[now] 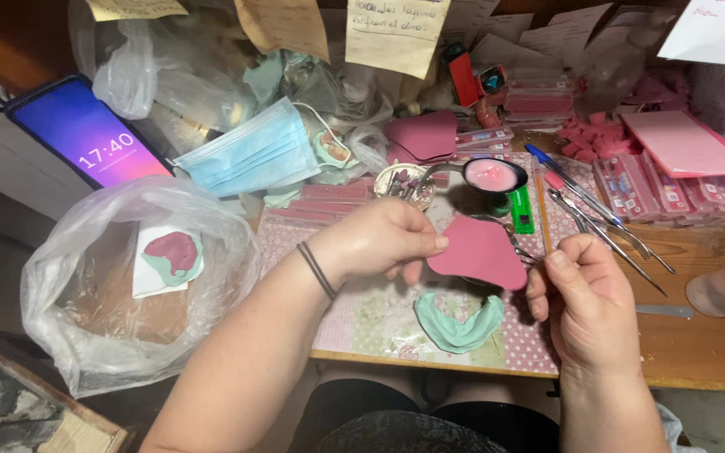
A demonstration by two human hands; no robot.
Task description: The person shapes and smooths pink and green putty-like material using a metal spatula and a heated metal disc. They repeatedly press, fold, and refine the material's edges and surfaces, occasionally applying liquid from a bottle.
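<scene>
Here a pink wax sheet (480, 252), cut to a rounded lobed shape, is held flat above the patterned mat (362, 323), pinched at its left edge by the left hand (379, 243) between thumb and fingertips. The right hand (581, 302) meets its right edge with the fingers curled in close, and whether they grip the sheet or only steady it I cannot tell. Directly below lies a mint-green dental cast (459, 323) on the mat. The step in hand looks like shaping or trimming the sheet to fit; the next move would call for lining it up squarely over the cast. Just beyond are a ladle of pink wax (490, 174) and metal instruments (606, 226). The right fingertips are hidden, and the bag (86, 335) on the left blurs its contents.
</scene>
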